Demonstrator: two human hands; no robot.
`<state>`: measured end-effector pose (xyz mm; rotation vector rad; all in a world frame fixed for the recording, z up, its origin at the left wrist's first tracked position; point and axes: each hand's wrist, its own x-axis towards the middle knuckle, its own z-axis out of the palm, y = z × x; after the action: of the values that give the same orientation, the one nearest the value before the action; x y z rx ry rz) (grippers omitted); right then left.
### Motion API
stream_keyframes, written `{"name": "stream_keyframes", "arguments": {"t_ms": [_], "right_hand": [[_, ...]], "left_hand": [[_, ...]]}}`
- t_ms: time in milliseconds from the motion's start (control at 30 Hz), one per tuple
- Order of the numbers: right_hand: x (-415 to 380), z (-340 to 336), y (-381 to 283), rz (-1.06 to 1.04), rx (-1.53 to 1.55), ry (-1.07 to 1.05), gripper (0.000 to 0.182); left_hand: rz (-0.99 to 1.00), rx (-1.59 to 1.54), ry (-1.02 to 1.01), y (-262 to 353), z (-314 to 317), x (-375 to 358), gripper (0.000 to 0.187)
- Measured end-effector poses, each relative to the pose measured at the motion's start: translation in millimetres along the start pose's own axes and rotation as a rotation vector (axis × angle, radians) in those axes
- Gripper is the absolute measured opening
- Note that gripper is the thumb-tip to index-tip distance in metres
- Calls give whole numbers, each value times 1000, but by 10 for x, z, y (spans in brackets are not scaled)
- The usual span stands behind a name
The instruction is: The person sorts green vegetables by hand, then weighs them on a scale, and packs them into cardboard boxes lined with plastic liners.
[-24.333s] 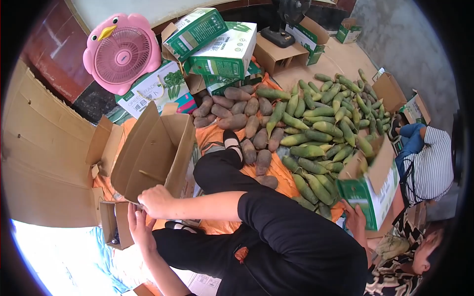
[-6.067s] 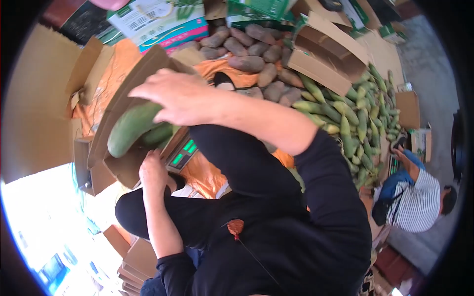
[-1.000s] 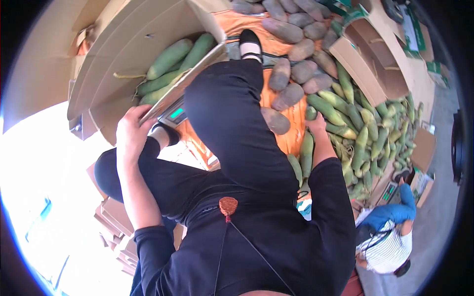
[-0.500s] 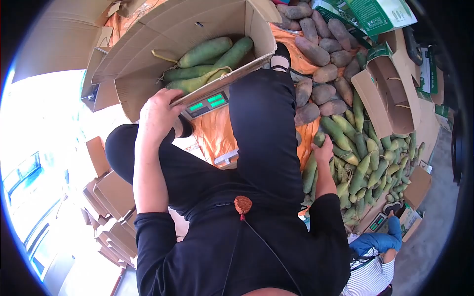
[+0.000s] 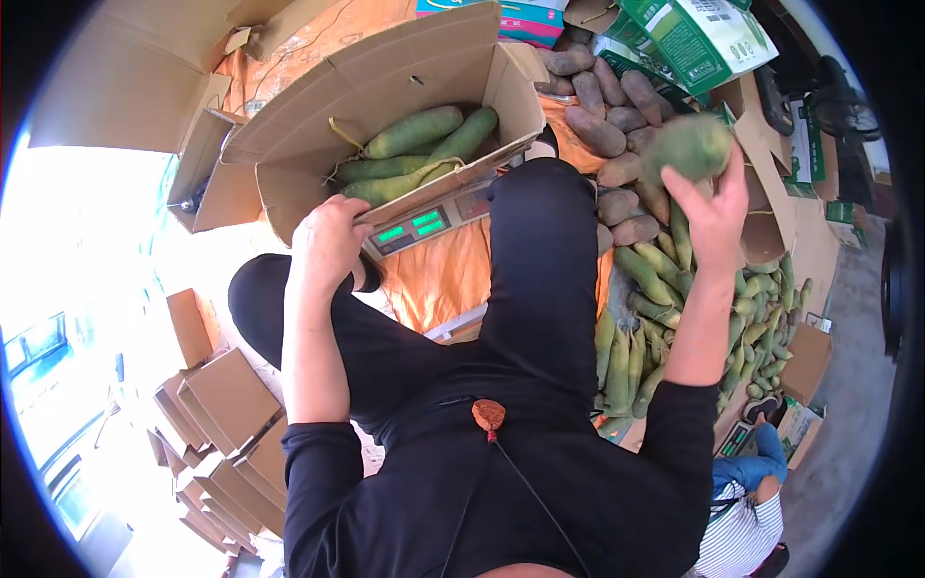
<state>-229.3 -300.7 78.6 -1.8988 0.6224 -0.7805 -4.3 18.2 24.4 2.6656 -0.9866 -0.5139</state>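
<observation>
My left hand (image 5: 330, 239) is closed over the near rim of an open cardboard box (image 5: 371, 82), its fingers curled across the edge. Several long green radishes (image 5: 416, 132) lie inside. The box rests on a digital scale (image 5: 409, 229) with lit green numbers. Raised at the right, my right hand (image 5: 713, 214) grips a green radish (image 5: 686, 147), blurred by motion. Below that hand, a heap of green radishes (image 5: 641, 275) spreads to the right, partly covered by my forearm.
Reddish-brown radishes (image 5: 597, 130) are piled beyond my right knee, near green-and-white cartons (image 5: 701, 43). Flattened cardboard boxes (image 5: 226, 395) are stacked on the left. A person in a striped top (image 5: 740, 535) sits at lower right beside another scale (image 5: 735, 440). Orange sheeting (image 5: 434, 275) covers the floor.
My right hand has lifted a green radish from the heap, moving it up and forward. My left hand stays on the box rim. The view has shifted slightly.
</observation>
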Motion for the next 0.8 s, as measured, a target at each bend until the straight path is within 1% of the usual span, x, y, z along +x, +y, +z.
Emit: {"name": "stream_keyframes", "arguments": {"t_ms": [100,200,233,267,300,333,400,433,533,567,633,667,733,767,800], "right_hand": [[337,406,-574,-199,172,-160,57],[510,939,-918,-337,78,-337,47],[494,1345,-1067,-767,-57,115,37],[610,1350,-997,-719,-86,-240,46],[557,1548,-955,-730,-158,-264,54],[527,1799,-900,-636,-189,-339,54],[428,2193,-740,-641,-363,-403,57],[375,2301,-759,-551,-445,-530,58],[253,2642,-645,-537,-560,-658,60],[226,2724,-592,-534,-563,-658,60],[198,2819,-544,-460,-634,-779,62],[214,2835,-501,-460,-633,-780,62],[302,2704,-557,-408,-532,-644,62],[400,2592,-569,-382,-487,-629,64],[481,2478,-551,-375,-458,-567,63]], "left_hand": [[-2,2,-7,1,-21,-24,24],[0,13,-7,-24,-13,-29,24],[6,13,-2,-33,-6,-32,24],[12,14,2,-42,-1,-35,24],[11,13,-5,-50,6,-32,24],[14,19,-5,-58,14,-28,24],[16,23,-8,-56,17,-30,23],[17,24,-1,-43,9,-33,23],[17,18,-2,-38,16,-47,23],[13,16,-2,-38,17,-44,23],[-12,5,-33,-24,-4,-27,25],[-38,-3,-62,-28,-21,-26,26],[-14,-6,-41,-48,-41,-54,27],[14,-10,-20,-51,-44,-61,28],[15,-13,-21,-47,-48,-65,28]]}}
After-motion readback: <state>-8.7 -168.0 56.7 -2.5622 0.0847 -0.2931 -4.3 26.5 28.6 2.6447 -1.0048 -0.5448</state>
